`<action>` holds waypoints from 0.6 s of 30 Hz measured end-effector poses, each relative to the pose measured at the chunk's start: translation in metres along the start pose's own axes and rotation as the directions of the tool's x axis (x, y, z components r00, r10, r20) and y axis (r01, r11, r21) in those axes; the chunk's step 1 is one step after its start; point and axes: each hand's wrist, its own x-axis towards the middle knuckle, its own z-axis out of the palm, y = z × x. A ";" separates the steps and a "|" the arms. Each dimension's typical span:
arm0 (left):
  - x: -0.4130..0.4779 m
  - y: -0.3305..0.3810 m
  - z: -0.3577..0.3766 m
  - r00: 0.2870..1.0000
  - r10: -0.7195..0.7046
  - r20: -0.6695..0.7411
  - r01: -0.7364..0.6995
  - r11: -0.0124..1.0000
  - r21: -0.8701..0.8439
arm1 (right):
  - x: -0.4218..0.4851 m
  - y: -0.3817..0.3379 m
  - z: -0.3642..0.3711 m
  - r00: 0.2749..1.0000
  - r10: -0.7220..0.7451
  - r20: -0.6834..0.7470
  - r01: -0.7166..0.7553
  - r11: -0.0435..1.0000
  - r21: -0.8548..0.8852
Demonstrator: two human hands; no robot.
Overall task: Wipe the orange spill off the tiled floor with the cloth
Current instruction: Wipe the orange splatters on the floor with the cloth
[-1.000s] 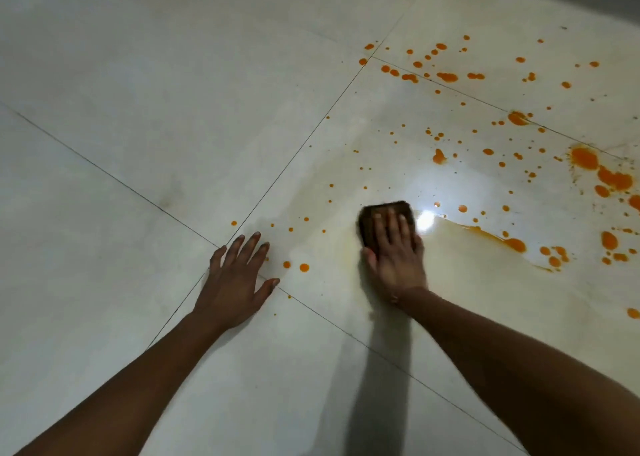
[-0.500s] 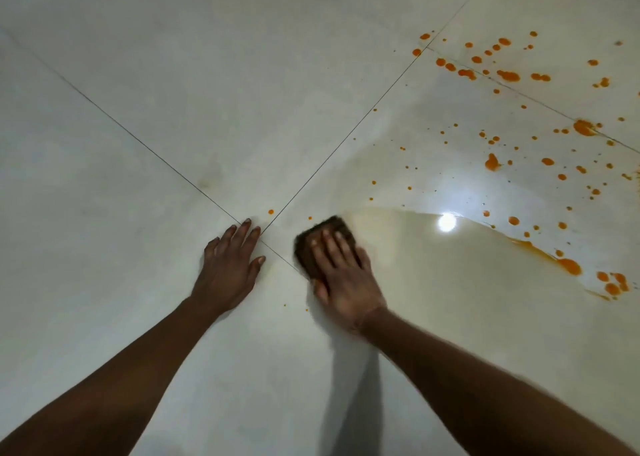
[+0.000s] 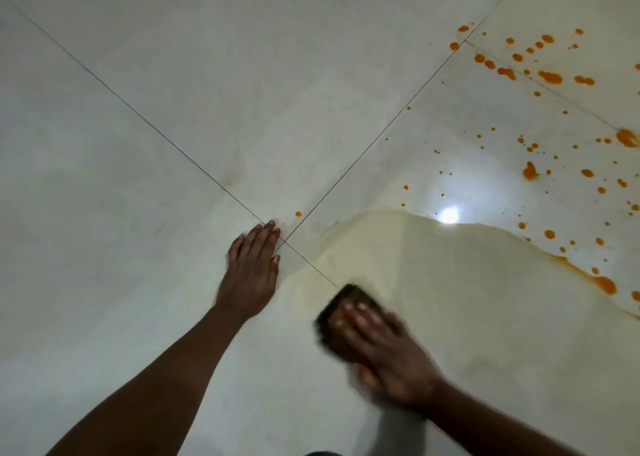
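Right fingers (image 3: 360,320): pressed flat on the cloth (image 3: 341,317), blurred, pinning it to the floor (image 3: 138,144) at 5 o'clock.
Left hand (image 3: 252,275): splayed flat, holding nothing, braced beside the tile joint.
Done: a pale yellowish smear (image 3: 450,282) covers the wiped patch.
Left: orange drops (image 3: 550,78) from 1 to 3 o'clock, one drop (image 3: 298,214) beyond the left fingertips.
Change: the cloth sits nearer the person than half a second ago; view has swung left.
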 end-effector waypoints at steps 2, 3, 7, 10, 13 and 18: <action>-0.002 0.000 0.000 1.000 0.002 0.002 -0.002 1.000 -0.010 | 0.033 0.047 -0.017 0.983 0.179 -0.027 -0.180 0.984 -0.006; -0.001 -0.001 0.001 1.000 0.004 0.000 -0.004 1.000 -0.011 | 0.071 0.063 -0.028 0.939 0.330 -0.096 -0.329 0.944 0.023; 0.000 -0.004 0.004 1.000 -0.003 -0.014 0.002 1.000 -0.020 | 0.160 0.014 -0.028 0.940 0.339 -0.040 -0.336 0.939 0.071; -0.001 -0.005 0.002 1.000 -0.011 -0.002 0.010 0.999 -0.031 | 0.106 0.012 -0.023 0.999 0.024 0.027 -0.024 1.000 0.007; 0.000 -0.003 0.002 1.000 -0.008 -0.010 0.008 0.999 -0.033 | 0.128 0.063 -0.038 0.984 0.176 -0.031 -0.177 0.984 -0.029; 0.000 -0.005 0.003 0.999 0.000 -0.040 -0.001 0.999 -0.041 | 0.208 0.017 -0.035 0.971 0.234 -0.047 -0.233 0.972 0.019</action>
